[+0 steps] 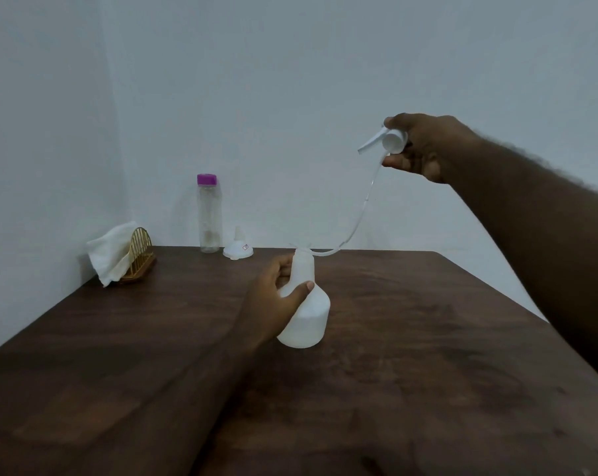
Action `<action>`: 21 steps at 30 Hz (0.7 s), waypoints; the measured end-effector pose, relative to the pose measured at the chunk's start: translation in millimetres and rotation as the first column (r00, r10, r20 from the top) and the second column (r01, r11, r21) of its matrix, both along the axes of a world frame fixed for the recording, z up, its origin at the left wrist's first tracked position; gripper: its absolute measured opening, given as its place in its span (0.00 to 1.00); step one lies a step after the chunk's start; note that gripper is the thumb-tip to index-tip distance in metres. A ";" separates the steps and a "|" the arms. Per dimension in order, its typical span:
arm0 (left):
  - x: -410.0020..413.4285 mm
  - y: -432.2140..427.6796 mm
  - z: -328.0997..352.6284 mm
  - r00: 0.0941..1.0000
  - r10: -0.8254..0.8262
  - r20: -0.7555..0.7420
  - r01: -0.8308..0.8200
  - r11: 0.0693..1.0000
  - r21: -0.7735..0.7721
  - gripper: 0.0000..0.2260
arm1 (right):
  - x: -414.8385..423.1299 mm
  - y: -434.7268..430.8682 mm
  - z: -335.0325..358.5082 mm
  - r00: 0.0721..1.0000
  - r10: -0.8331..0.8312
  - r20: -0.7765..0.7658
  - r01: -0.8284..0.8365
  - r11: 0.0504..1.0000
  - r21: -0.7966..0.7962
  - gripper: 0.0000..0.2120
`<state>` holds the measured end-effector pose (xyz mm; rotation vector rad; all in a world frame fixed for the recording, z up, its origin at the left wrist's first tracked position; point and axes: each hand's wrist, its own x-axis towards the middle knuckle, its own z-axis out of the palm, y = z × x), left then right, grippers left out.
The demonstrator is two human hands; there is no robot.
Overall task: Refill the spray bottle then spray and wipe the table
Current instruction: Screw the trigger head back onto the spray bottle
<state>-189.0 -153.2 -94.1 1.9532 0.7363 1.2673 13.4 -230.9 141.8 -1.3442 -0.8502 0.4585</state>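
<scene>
A white spray bottle (307, 314) stands on the dark wooden table (428, 355), its neck uncapped. My left hand (273, 297) grips it around the neck and shoulder. My right hand (424, 146) holds the white spray head (390, 140) raised up and to the right of the bottle. The head's clear dip tube (362, 207) curves down, and its end still sits in the bottle's mouth. At the back of the table stand a clear water bottle with a purple cap (208, 214) and a white funnel (238, 247) resting upside down. A white cloth (110, 252) hangs in a gold rack at the back left.
The gold wire rack (140, 255) sits by the left wall near the table's back corner. Pale walls close off the left and back sides. The table's right edge (496, 290) runs diagonally under my right forearm.
</scene>
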 end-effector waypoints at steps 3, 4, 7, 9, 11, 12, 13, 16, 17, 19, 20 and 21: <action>-2.4 -0.6 0.8 1.000 -0.007 -0.003 0.007 1.000 -0.018 0.22 | 6.2 5.3 -6.6 0.997 -0.068 -0.020 0.067 0.997 -0.044 0.13; -3.0 -0.5 0.8 1.000 -0.007 0.000 0.007 1.000 -0.018 0.22 | 8.1 6.8 -8.4 0.996 -0.087 -0.022 0.085 0.995 -0.058 0.12; -2.2 -0.1 0.9 1.000 0.010 -0.006 -0.010 1.000 -0.010 0.21 | 12.9 11.7 -12.7 0.990 -0.140 -0.015 0.137 0.985 -0.108 0.12; -0.6 0.5 1.0 1.000 0.022 -0.011 -0.022 1.000 -0.003 0.21 | 14.9 15.3 -15.3 0.987 -0.158 0.004 0.157 0.977 -0.145 0.13; 0.0 0.0 2.0 0.999 0.038 -0.025 -0.038 0.999 0.008 0.20 | 15.9 18.4 -17.1 0.985 -0.169 0.033 0.172 0.969 -0.179 0.14; 0.0 -0.5 2.5 0.999 0.042 -0.032 -0.041 0.999 0.016 0.20 | 15.9 19.8 -17.1 0.984 -0.174 0.047 0.180 0.965 -0.189 0.14; 0.3 -0.9 2.8 0.998 0.044 -0.037 -0.043 0.999 0.026 0.20 | 16.0 21.1 -16.8 0.982 -0.179 0.058 0.187 0.963 -0.195 0.14; 0.7 -4.2 3.5 0.998 0.063 -0.020 -0.061 0.995 0.074 0.20 | 14.4 23.6 -13.4 0.980 -0.181 0.078 0.193 0.961 -0.198 0.13; 0.9 -5.1 3.6 0.998 0.068 -0.012 -0.067 0.994 0.087 0.20 | 13.8 24.4 -11.9 0.980 -0.182 0.081 0.195 0.961 -0.197 0.13; 1.1 -7.4 3.9 0.998 0.068 -0.013 -0.067 0.993 0.100 0.20 | 11.4 26.1 -9.6 0.981 -0.176 0.085 0.190 0.962 -0.194 0.13; 1.1 -8.6 4.0 0.998 0.066 -0.017 -0.064 0.992 0.105 0.20 | 10.0 27.3 -8.9 0.981 -0.172 0.086 0.185 0.964 -0.193 0.13; 0.9 -9.2 3.6 0.998 0.064 -0.020 -0.061 0.992 0.111 0.20 | 8.4 28.9 -8.7 0.982 -0.169 0.084 0.182 0.965 -0.191 0.14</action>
